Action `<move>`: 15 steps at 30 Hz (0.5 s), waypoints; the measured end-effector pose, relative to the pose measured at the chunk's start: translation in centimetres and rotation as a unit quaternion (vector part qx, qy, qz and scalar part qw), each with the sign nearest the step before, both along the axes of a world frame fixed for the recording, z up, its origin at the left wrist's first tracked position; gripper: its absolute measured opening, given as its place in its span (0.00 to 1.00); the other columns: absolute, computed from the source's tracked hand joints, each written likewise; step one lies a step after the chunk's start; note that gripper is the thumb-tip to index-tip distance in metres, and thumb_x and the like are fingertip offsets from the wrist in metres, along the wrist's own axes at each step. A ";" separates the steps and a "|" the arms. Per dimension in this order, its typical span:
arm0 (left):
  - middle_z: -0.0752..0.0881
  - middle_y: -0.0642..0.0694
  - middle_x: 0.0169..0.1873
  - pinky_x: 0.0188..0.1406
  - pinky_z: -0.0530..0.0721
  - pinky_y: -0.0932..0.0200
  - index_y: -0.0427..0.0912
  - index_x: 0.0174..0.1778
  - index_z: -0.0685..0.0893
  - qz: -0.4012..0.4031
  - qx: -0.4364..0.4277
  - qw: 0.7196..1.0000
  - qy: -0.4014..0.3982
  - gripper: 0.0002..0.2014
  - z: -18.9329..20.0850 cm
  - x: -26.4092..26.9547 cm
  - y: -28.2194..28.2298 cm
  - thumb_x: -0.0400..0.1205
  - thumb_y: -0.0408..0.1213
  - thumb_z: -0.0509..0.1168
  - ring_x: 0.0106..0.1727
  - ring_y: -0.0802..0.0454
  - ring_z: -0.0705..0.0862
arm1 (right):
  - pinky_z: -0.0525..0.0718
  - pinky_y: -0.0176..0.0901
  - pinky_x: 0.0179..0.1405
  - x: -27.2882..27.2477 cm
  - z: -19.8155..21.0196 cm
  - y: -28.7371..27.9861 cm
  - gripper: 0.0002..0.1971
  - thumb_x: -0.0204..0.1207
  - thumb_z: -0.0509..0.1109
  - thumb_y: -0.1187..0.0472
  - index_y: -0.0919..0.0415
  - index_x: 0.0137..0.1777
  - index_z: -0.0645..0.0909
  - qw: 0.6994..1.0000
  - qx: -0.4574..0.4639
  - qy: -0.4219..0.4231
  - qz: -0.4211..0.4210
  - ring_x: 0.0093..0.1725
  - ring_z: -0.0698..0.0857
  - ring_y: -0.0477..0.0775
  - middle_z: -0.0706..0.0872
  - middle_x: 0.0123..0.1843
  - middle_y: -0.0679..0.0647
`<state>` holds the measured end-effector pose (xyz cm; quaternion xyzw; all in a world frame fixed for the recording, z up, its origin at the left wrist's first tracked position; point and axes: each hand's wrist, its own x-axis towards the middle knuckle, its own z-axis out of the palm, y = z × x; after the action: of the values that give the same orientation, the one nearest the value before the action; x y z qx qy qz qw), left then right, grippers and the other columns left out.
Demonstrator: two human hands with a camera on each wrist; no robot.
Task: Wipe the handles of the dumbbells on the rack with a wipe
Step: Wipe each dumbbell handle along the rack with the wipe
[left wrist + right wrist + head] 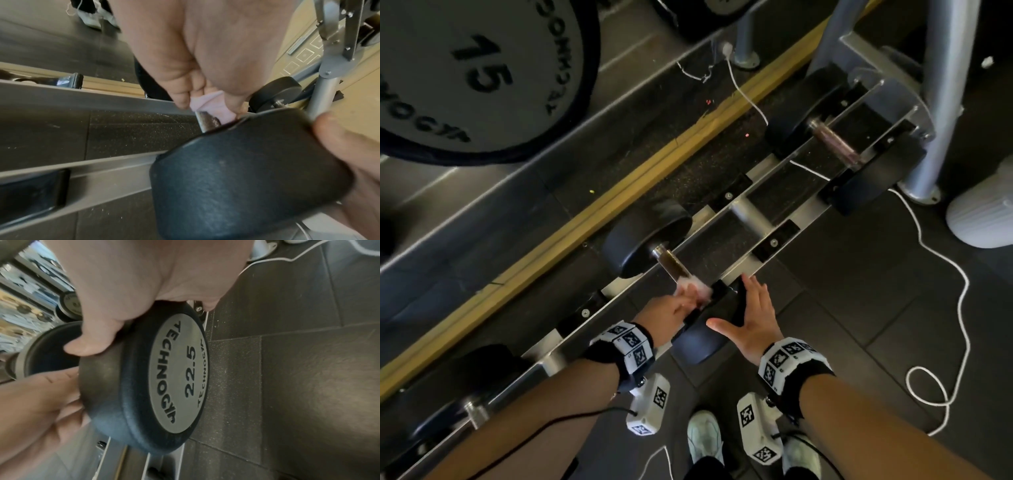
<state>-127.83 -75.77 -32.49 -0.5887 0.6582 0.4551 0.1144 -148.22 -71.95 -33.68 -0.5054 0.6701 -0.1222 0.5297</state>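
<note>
The left hand (671, 308) is curling its fingers (180, 97) round the wipe (207, 105) on the near dumbbell's handle (674, 267), at six o'clock on the rack (784, 205). The right hand (750, 322) is lying flat, steadying the head (164, 378) (best twist while sliding, judging by the bare bar ahead).

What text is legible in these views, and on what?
"TECHNOGYM", twice, and "22.5": grey end cap of the dumbbell the right hand rests on.
"15": big weight plate at upper left of the head view; its brand lettering is cut off and only partly readable.
Square coded markers on the wrist bands: patterns, no words.
Left wrist view: no text.
</note>
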 end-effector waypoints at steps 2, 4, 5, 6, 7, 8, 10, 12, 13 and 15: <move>0.87 0.47 0.59 0.61 0.76 0.60 0.60 0.58 0.86 0.032 0.038 0.999 0.018 0.15 1.8 -0.5 -0.2 0.91 0.46 0.53 0.62 0.48 0.84 | 0.43 0.62 0.86 0.0 1.5 -0.6 0.55 0.70 0.76 0.37 0.46 0.88 0.42 0.999 0.040 0.025 0.020 0.88 0.38 0.52 0.41 0.89 0.44; 0.87 0.47 0.58 0.62 0.79 0.55 0.64 0.54 0.86 0.132 0.061 0.986 0.084 0.12 4.6 -0.5 -0.5 0.89 0.47 0.57 0.62 0.47 0.84 | 0.43 0.63 0.86 -0.5 3.6 -0.9 0.49 0.77 0.72 0.41 0.47 0.88 0.44 0.996 0.084 0.023 0.034 0.88 0.39 0.54 0.42 0.90 0.47; 0.87 0.45 0.61 0.64 0.80 0.52 0.58 0.58 0.87 0.194 0.055 0.972 0.124 0.12 6.0 -0.3 -0.7 0.89 0.44 0.58 0.64 0.45 0.84 | 0.43 0.62 0.86 -0.9 4.9 -1.1 0.46 0.79 0.71 0.42 0.48 0.88 0.45 0.994 0.100 0.014 0.042 0.88 0.40 0.56 0.44 0.90 0.49; 0.86 0.43 0.64 0.65 0.81 0.49 0.50 0.62 0.87 0.250 0.049 0.954 0.159 0.13 7.4 -0.1 -1.0 0.90 0.40 0.58 0.65 0.43 0.84 | 0.44 0.60 0.86 -1.5 6.4 -1.2 0.45 0.80 0.70 0.44 0.50 0.88 0.46 0.993 0.108 0.005 0.050 0.88 0.41 0.56 0.46 0.90 0.51; 0.85 0.41 0.65 0.62 0.83 0.47 0.46 0.64 0.87 0.301 0.051 0.933 0.190 0.13 8.9 0.2 -1.2 0.89 0.38 0.59 0.64 0.43 0.84 | 0.47 0.57 0.87 -2.0 8.0 -1.4 0.44 0.81 0.70 0.46 0.51 0.88 0.47 0.992 0.110 -0.003 0.055 0.88 0.44 0.57 0.50 0.90 0.52; 0.85 0.40 0.65 0.57 0.85 0.49 0.46 0.64 0.86 0.349 0.063 0.909 0.218 0.13 10.6 0.4 -1.2 0.89 0.38 0.60 0.63 0.44 0.84 | 0.51 0.53 0.86 -2.5 9.8 -1.6 0.43 0.81 0.71 0.48 0.51 0.88 0.49 0.993 0.107 -0.012 0.052 0.88 0.49 0.56 0.54 0.89 0.53; 0.85 0.39 0.64 0.52 0.87 0.53 0.47 0.64 0.86 0.410 0.090 0.870 0.258 0.13 14.1 0.6 -1.2 0.88 0.39 0.60 0.63 0.45 0.84 | 0.61 0.43 0.81 -3.0 13.6 -1.8 0.40 0.80 0.74 0.53 0.54 0.87 0.56 0.994 0.100 -0.044 0.026 0.85 0.61 0.55 0.64 0.86 0.54; 0.82 0.37 0.66 0.58 0.87 0.46 0.45 0.65 0.85 0.439 0.089 0.844 0.295 0.13 18.0 0.5 -1.1 0.89 0.40 0.59 0.67 0.41 0.81 | 0.66 0.38 0.74 -3.1 17.7 -2.1 0.35 0.79 0.75 0.60 0.57 0.83 0.63 0.992 0.090 -0.091 -0.003 0.82 0.68 0.55 0.71 0.81 0.57; 0.81 0.37 0.67 0.60 0.87 0.43 0.45 0.64 0.85 0.443 0.081 0.835 0.317 0.13 19.8 0.3 -1.1 0.89 0.40 0.59 0.68 0.39 0.80 | 0.67 0.37 0.73 -3.1 19.7 -2.2 0.33 0.78 0.75 0.62 0.58 0.81 0.66 0.992 0.077 -0.101 -0.008 0.80 0.70 0.55 0.74 0.79 0.58; 0.81 0.37 0.67 0.61 0.86 0.38 0.47 0.63 0.86 0.443 0.072 0.819 0.358 0.13 23.5 -0.3 -0.9 0.89 0.42 0.59 0.69 0.37 0.80 | 0.69 0.42 0.76 -3.1 23.7 -2.5 0.29 0.77 0.76 0.63 0.58 0.77 0.71 0.993 0.048 -0.104 -0.010 0.78 0.74 0.56 0.78 0.75 0.60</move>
<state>-128.11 -76.67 -8.96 -0.6025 0.2861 0.6814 -0.3013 -151.28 -74.49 -9.95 -0.4572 0.6216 -0.1475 0.6187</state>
